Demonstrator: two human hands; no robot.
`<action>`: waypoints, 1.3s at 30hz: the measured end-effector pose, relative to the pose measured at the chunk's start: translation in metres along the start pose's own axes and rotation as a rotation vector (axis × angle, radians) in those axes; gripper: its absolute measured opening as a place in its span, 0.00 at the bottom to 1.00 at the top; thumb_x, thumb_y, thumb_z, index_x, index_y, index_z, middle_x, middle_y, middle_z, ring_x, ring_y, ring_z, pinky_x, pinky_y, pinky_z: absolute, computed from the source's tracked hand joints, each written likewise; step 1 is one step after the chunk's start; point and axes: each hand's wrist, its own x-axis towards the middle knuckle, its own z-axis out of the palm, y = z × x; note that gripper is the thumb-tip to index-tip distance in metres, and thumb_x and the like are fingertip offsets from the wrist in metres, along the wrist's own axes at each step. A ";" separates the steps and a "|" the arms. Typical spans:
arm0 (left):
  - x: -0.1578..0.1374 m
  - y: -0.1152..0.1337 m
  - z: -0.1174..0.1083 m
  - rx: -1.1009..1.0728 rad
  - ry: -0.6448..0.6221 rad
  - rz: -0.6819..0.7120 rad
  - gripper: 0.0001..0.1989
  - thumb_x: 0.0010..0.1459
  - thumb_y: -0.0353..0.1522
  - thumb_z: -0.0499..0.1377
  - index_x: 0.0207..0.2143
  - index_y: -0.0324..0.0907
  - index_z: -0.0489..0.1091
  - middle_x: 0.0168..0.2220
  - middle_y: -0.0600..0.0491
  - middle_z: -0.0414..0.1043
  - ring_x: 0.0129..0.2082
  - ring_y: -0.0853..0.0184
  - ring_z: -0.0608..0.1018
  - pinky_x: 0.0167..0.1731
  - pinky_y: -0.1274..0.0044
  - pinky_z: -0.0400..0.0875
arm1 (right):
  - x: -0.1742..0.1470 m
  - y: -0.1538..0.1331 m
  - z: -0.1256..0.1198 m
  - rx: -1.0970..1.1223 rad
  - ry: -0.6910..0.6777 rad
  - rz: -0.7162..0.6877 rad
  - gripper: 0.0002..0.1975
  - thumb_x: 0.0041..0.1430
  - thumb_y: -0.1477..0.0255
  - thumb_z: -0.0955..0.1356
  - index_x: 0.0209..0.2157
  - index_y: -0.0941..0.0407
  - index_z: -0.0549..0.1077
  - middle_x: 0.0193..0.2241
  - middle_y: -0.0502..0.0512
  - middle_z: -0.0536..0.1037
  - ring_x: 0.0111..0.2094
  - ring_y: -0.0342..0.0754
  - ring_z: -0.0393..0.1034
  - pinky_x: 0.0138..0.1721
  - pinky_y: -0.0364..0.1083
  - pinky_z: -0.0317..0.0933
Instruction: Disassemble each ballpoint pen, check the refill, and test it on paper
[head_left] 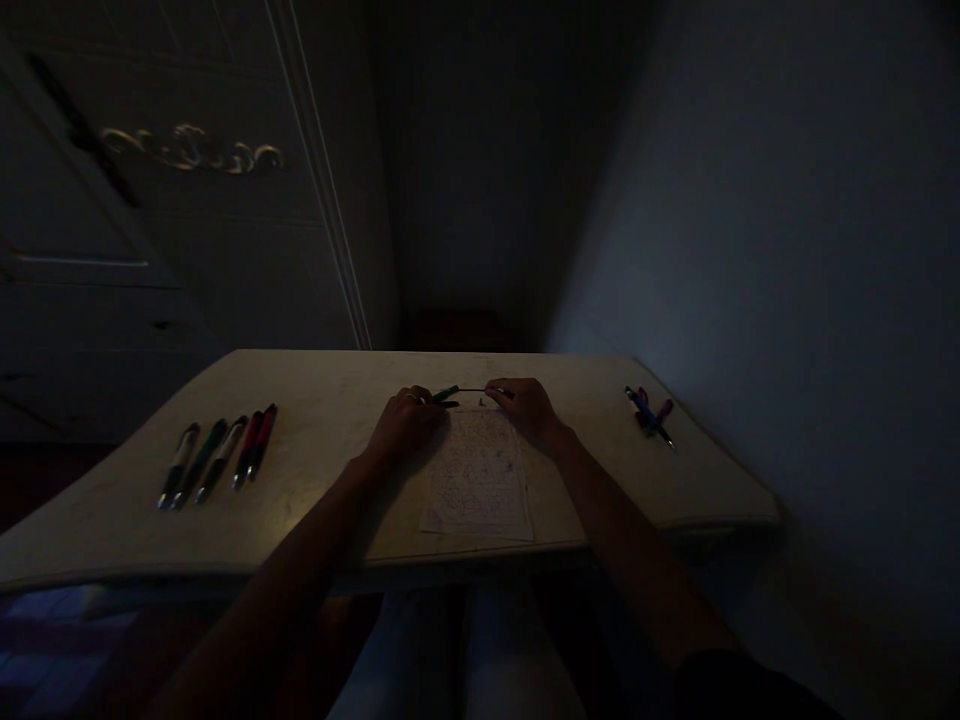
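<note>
Above the top edge of a printed paper sheet point(478, 480), my two hands are close together. My left hand point(407, 422) is closed on a green pen barrel point(445, 393) that points right. A dark pen part point(450, 404) shows just below it, by the same fingers; whether they grip it too is unclear. My right hand point(523, 402) pinches a thin dark rod, which looks like a pen refill point(472, 389), its left end meeting the green barrel. A tiny dark piece point(481, 402) lies on the table between the hands. The dim light hides finer detail.
On the pale table point(330, 385), several pens point(217, 460) lie in a row at the left. A small pile of pens or pen parts point(651, 415) lies at the right. A cabinet point(187, 250) stands behind to the left, and a wall point(750, 250) rises at the right.
</note>
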 end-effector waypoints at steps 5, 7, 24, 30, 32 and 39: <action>0.002 -0.003 0.004 -0.041 0.025 -0.021 0.11 0.59 0.34 0.57 0.34 0.42 0.80 0.42 0.42 0.73 0.43 0.55 0.73 0.47 0.63 0.69 | -0.001 -0.003 0.000 0.024 -0.011 0.005 0.09 0.62 0.71 0.69 0.40 0.53 0.82 0.40 0.55 0.84 0.41 0.51 0.79 0.46 0.47 0.67; 0.004 -0.004 0.004 -0.060 0.017 -0.043 0.11 0.58 0.32 0.57 0.32 0.40 0.79 0.41 0.41 0.74 0.43 0.55 0.74 0.46 0.64 0.69 | 0.000 -0.003 0.000 0.027 -0.023 0.004 0.09 0.62 0.72 0.69 0.40 0.53 0.82 0.39 0.54 0.84 0.39 0.51 0.79 0.45 0.47 0.67; 0.002 0.003 -0.004 -0.373 0.136 -0.314 0.10 0.56 0.34 0.54 0.34 0.42 0.75 0.34 0.51 0.79 0.36 0.61 0.79 0.38 0.75 0.70 | 0.001 0.007 0.005 0.038 -0.026 -0.051 0.07 0.60 0.72 0.71 0.38 0.52 0.83 0.37 0.54 0.84 0.38 0.51 0.79 0.42 0.46 0.68; 0.002 -0.004 0.001 -0.374 0.151 -0.329 0.11 0.56 0.35 0.55 0.35 0.42 0.76 0.35 0.51 0.80 0.35 0.62 0.79 0.39 0.76 0.71 | 0.002 0.006 0.004 0.028 -0.045 -0.070 0.07 0.60 0.72 0.71 0.38 0.53 0.83 0.37 0.54 0.84 0.38 0.51 0.79 0.43 0.45 0.67; 0.002 -0.008 0.004 -0.375 0.162 -0.329 0.11 0.56 0.35 0.56 0.36 0.42 0.76 0.35 0.52 0.80 0.35 0.63 0.79 0.39 0.77 0.71 | 0.001 0.005 0.003 0.026 -0.053 -0.075 0.07 0.60 0.72 0.71 0.38 0.53 0.83 0.37 0.55 0.84 0.39 0.51 0.79 0.43 0.45 0.67; 0.001 -0.009 0.005 -0.377 0.162 -0.327 0.12 0.56 0.35 0.56 0.35 0.41 0.77 0.34 0.52 0.80 0.35 0.63 0.79 0.38 0.78 0.71 | 0.001 0.003 0.004 0.009 -0.066 -0.061 0.07 0.60 0.71 0.70 0.38 0.52 0.83 0.37 0.54 0.84 0.38 0.50 0.79 0.42 0.45 0.67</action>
